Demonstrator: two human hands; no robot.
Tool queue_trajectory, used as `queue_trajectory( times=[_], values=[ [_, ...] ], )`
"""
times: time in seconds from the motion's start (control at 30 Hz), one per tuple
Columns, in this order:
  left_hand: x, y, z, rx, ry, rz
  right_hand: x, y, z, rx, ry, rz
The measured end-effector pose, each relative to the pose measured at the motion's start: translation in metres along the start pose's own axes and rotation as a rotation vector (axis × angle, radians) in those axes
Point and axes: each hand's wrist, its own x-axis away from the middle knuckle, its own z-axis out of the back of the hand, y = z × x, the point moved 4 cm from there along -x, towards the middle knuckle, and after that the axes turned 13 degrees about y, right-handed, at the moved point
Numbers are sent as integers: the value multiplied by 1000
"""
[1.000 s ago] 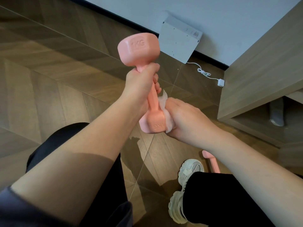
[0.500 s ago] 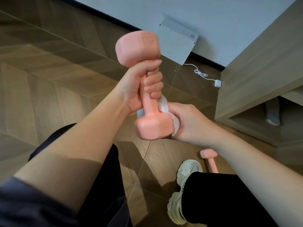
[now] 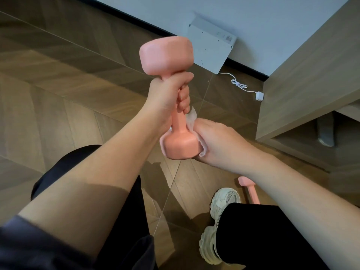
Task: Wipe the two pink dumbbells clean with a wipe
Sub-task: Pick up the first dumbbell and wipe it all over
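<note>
A pink dumbbell (image 3: 167, 55) stands nearly upright in mid-air in the middle of the head view. My left hand (image 3: 167, 98) is wrapped around the upper part of its handle. My right hand (image 3: 218, 141) presses a white wipe (image 3: 191, 118) against the right side of the lower head and the bottom of the handle. A second pink dumbbell (image 3: 250, 190) lies on the floor at the lower right, mostly hidden behind my right forearm and leg.
The floor is brown wood in a herringbone pattern. A flat white device (image 3: 211, 45) leans on the wall, with a white cable and plug (image 3: 259, 95) beside it. A wooden cabinet (image 3: 311, 78) stands at the right. My white sneaker (image 3: 220, 207) is below.
The dumbbell has been turned in my left hand, so its upper head shows another face. My right hand with the wipe has slid around the lower head, staying against it.
</note>
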Motion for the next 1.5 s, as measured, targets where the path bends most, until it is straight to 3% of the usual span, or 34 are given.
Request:
queue_trajectory(
  times=[0.07, 0.17, 0.4, 0.6, 0.8, 0.9, 1.0, 1.13, 1.4, 1.5],
  values=[
    [-2, 1, 3, -12, 39, 3, 2, -2, 5, 78, 127, 19],
    [-6, 2, 10, 27, 104, 44, 3, -6, 5, 4, 231, -21],
    [-9, -4, 13, 34, 192, 68, 1, 0, -8, 34, 121, -24],
    [-11, -3, 15, -19, 191, 72, 3, -3, -8, 6, 268, -14],
    [-8, -7, 15, -7, 243, 80, 10, -8, -16, 83, 193, -32],
    [-9, -9, 13, 8, 146, 131, 11, -5, -15, 19, 166, -145],
    [-10, -2, 8, 82, -133, 195, 10, 2, 0, -247, 160, -283],
    [-3, 3, -1, 240, -410, 281, 9, 5, 15, -362, 49, -330],
    [-4, 3, -14, 147, -340, 232, 10, -1, 10, -381, 216, -331],
    [-1, 1, -11, 111, -242, 167, 12, 0, 7, -293, 175, -301]
  ],
)
